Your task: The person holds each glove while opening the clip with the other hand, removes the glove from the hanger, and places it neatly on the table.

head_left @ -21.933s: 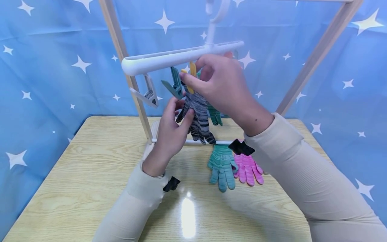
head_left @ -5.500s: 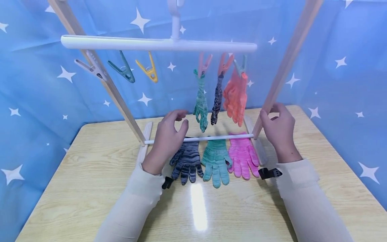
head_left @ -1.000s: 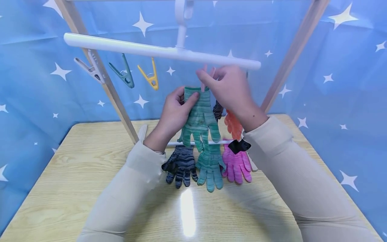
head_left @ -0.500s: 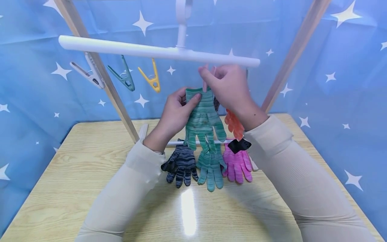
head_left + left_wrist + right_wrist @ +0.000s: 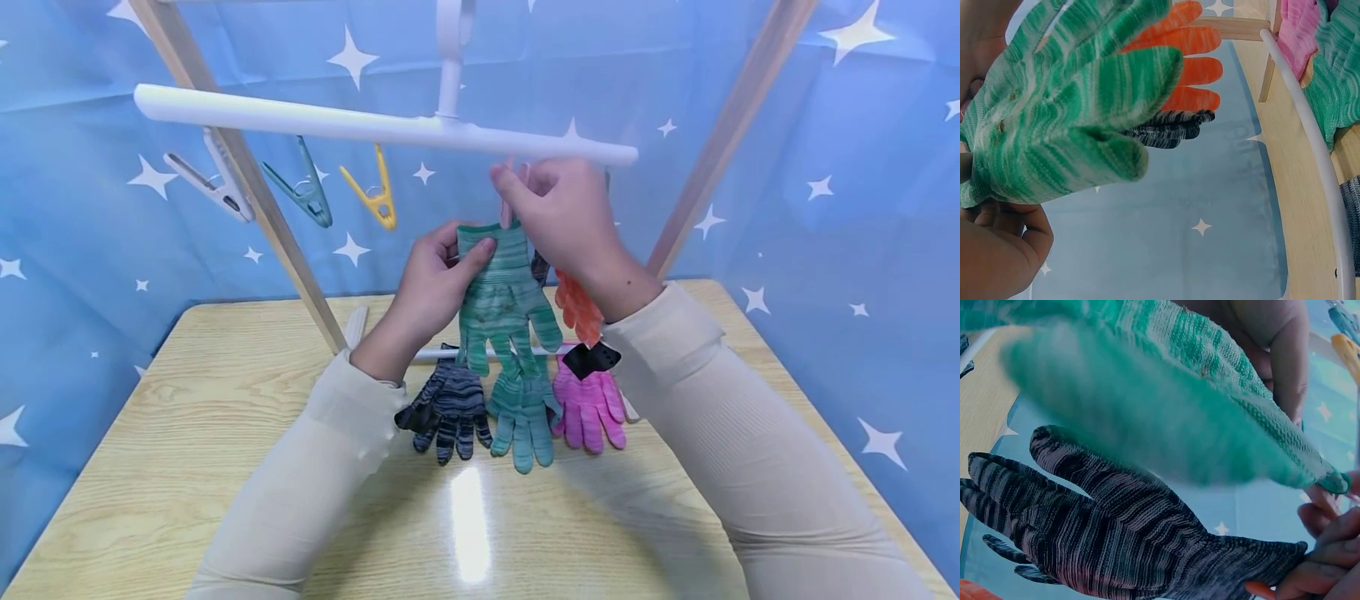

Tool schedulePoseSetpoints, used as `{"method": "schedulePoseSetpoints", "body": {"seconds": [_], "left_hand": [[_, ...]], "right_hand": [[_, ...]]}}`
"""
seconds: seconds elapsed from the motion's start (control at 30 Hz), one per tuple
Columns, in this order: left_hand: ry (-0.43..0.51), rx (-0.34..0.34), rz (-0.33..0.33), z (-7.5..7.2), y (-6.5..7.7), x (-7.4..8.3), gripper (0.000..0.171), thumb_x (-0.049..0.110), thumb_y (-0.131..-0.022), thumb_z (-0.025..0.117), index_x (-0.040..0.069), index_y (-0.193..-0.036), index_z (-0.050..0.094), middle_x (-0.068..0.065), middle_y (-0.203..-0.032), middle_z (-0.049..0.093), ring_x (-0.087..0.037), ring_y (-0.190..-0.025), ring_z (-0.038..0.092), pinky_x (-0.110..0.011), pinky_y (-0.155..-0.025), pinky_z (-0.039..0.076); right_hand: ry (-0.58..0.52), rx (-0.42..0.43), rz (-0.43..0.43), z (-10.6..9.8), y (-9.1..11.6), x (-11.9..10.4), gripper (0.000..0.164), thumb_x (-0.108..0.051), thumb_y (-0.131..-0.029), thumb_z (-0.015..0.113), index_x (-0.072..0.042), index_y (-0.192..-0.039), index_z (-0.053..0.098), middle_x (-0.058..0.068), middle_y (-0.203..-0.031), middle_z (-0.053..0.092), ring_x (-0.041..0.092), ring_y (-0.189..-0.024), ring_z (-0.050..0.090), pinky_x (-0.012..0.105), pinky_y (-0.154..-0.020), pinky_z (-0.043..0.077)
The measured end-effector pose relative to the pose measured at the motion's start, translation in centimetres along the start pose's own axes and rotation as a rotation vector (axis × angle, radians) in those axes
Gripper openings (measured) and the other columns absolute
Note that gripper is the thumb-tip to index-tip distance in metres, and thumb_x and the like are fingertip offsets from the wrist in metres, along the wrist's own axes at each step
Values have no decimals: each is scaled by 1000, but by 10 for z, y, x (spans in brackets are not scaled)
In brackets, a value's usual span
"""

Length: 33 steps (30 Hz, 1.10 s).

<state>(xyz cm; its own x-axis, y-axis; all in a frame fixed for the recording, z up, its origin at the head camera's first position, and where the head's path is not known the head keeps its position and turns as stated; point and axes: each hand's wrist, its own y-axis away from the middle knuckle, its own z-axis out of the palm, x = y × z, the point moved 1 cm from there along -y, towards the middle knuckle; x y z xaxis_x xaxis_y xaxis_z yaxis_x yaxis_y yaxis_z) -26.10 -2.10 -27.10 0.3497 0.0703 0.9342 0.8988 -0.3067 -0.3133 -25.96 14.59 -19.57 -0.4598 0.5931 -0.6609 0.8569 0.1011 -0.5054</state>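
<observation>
My left hand point(image 5: 429, 292) pinches the cuff of a green striped knit glove point(image 5: 497, 287), thumb in front, with the glove's fingers hanging down. My right hand point(image 5: 568, 215) squeezes a pink clothespin point(image 5: 506, 207) at the cuff's top edge, below the white hanger bar. Whether the clothespin still clamps the cuff cannot be told. Close behind the green glove hangs a black-and-grey glove point(image 5: 1104, 531), filling the lower part of the right wrist view. An orange glove point(image 5: 577, 310) hangs beyond it, partly hidden by my right wrist.
The white hanger point(image 5: 330, 119) tilts down to the right within a wooden frame point(image 5: 720, 150). Grey point(image 5: 217, 183), dark green point(image 5: 307, 192) and yellow point(image 5: 377, 196) clothespins hang at its left. Black-grey point(image 5: 453, 404), teal point(image 5: 523, 421) and pink point(image 5: 588, 408) gloves lie on the table point(image 5: 187, 433).
A black-grey glove, held by the yellow clothespin earlier, lies on the table. Since 5.5 s ago both hands have come up to the hanging green glove. In the last second they barely move.
</observation>
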Motion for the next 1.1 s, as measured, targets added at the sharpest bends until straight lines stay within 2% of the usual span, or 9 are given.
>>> {"method": "schedulePoseSetpoints", "body": {"seconds": [0.2,0.43,0.73,0.9,1.1], "left_hand": [[-19,-3,-17,-1,4,-1,30,39,-101,58,18,-120,66,-3,-83,66,-21,-73,64,-32,-68,54],[-34,-8,-29,-4,9,-2,30,39,-101,58,17,-119,65,-3,-81,63,-21,-70,61,-32,-66,53],[-73,0,-96,-18,19,-2,32,43,-100,59,19,-120,65,-2,-82,61,-22,-73,61,-34,-68,52],[-125,10,-113,-28,25,-5,30,45,-100,59,19,-114,65,-1,-78,57,-21,-71,58,-33,-66,50],[-130,51,-137,-40,34,-12,29,42,-100,58,17,-114,65,-1,-85,61,-20,-77,62,-33,-71,54]], "right_hand": [[3,24,-38,1,0,-2,56,-47,-98,58,-12,-55,63,0,-46,40,18,-40,35,31,-44,27],[16,25,-17,1,-1,-2,58,-47,-98,58,-11,-53,53,-1,-47,35,21,-42,35,32,-44,27],[-36,32,44,-1,2,3,58,-58,-92,60,-13,-56,64,6,-53,53,24,-48,39,34,-52,32],[-10,25,83,-2,3,4,59,-62,-90,60,-13,-57,64,6,-57,56,24,-50,39,35,-51,32],[41,10,73,-1,3,2,55,-63,-91,57,-19,-60,68,2,-61,60,23,-54,41,33,-57,34]]}}
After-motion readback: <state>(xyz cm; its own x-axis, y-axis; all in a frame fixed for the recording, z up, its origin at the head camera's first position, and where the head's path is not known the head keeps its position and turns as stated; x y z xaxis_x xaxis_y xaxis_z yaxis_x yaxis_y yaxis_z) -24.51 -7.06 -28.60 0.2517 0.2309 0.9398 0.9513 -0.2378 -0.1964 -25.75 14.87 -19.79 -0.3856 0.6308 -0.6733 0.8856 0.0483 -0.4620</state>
